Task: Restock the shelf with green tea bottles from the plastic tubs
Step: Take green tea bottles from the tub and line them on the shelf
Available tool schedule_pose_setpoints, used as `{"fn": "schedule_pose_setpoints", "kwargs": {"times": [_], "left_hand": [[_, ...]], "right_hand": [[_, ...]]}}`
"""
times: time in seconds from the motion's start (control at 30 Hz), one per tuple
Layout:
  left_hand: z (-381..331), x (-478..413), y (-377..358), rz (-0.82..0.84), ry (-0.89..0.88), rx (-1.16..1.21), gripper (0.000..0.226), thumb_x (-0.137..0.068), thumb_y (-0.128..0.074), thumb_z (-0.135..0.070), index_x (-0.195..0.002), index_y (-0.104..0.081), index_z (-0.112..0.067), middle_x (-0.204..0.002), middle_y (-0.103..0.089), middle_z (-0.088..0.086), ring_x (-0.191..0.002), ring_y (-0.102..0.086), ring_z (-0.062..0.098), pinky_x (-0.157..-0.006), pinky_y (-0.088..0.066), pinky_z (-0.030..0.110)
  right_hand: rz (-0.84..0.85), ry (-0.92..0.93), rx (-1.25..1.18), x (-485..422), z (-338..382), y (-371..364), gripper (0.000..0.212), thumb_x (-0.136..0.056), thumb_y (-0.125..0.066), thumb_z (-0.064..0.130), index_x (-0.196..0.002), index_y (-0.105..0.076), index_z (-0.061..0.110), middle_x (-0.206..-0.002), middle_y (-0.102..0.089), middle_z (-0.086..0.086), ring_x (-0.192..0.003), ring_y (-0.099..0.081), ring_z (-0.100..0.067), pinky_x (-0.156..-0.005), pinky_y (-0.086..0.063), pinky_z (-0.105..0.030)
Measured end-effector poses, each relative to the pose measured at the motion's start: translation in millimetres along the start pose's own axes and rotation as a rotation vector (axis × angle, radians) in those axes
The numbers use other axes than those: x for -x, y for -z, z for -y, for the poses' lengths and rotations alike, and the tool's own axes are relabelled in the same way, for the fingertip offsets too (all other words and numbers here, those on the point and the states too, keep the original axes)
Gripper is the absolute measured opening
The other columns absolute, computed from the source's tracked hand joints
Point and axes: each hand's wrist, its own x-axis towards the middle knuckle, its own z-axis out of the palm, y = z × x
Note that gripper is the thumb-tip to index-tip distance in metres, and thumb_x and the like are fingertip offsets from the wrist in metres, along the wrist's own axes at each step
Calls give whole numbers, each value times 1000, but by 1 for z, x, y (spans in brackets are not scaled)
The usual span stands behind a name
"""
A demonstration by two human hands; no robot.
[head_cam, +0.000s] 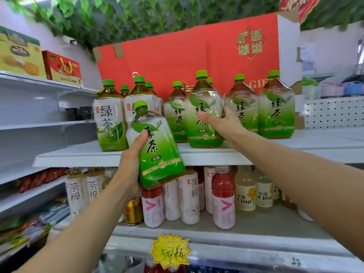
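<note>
My left hand (131, 162) grips a green tea bottle (157, 148) with a green cap, tilted and held in the air just in front of the white upper shelf (275, 154). My right hand (222, 120) holds another green tea bottle (204, 113) that stands upright on that shelf, thumb across its label and fingers round its right side. Several more green tea bottles stand in a row on the shelf, such as one at the far left (110, 119) and one at the far right (275, 109). The plastic tubs are out of view.
Red gift boxes (187, 56) stand behind the bottle row. The lower shelf (256, 229) holds white tea bottles, pink drinks, yellow drinks and a gold can (134, 211). A yellow price tag (170, 251) hangs below. Side shelves at left carry boxes and snack bags.
</note>
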Motion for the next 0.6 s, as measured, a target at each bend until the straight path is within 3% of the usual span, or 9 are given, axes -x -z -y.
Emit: {"fn": "schedule_pose_setpoints", "kwargs": {"times": [0.03,0.13,0.27,0.43,0.6], "left_hand": [[0,0,1,2,9,-6,43,-85,-61,-49,-114,-70,-19,-106,-76,11,-96,-74,30,-72,-62,41],[-1,0,3,16,14,-19,44,-84,-60,-50,-112,-70,-19,-105,-76,11,-95,-74,30,-73,-62,40],[0,0,4,28,-1,-26,52,-77,-62,-51,-116,-70,-17,-109,-75,12,-99,-73,31,-81,-60,44],[0,-1,5,48,-17,-19,53,-77,-61,-51,-117,-69,-18,-108,-75,12,-97,-73,31,-72,-63,41],[-2,-1,6,19,-27,-45,54,-77,-63,-52,-119,-69,-17,-112,-74,13,-104,-71,32,-91,-55,48]], "right_hand": [[13,-7,36,-2,1,-5,122,-47,-80,74,-147,-36,20,-140,-53,-2,-126,-52,-24,-107,-42,-48],[36,10,86,-8,2,-19,95,-64,-80,62,-138,-44,16,-129,-59,-2,-118,-56,-22,-101,-45,-39],[47,15,100,-13,4,-37,107,-64,-83,57,-144,-27,13,-139,-49,-7,-126,-48,-26,-108,-38,-44],[73,42,88,-20,2,-55,101,-66,-84,52,-141,-29,11,-135,-49,-6,-122,-49,-23,-108,-39,-41],[86,30,87,-22,5,-62,108,-62,-85,57,-142,-28,13,-137,-51,-8,-123,-51,-26,-108,-42,-49]]}}
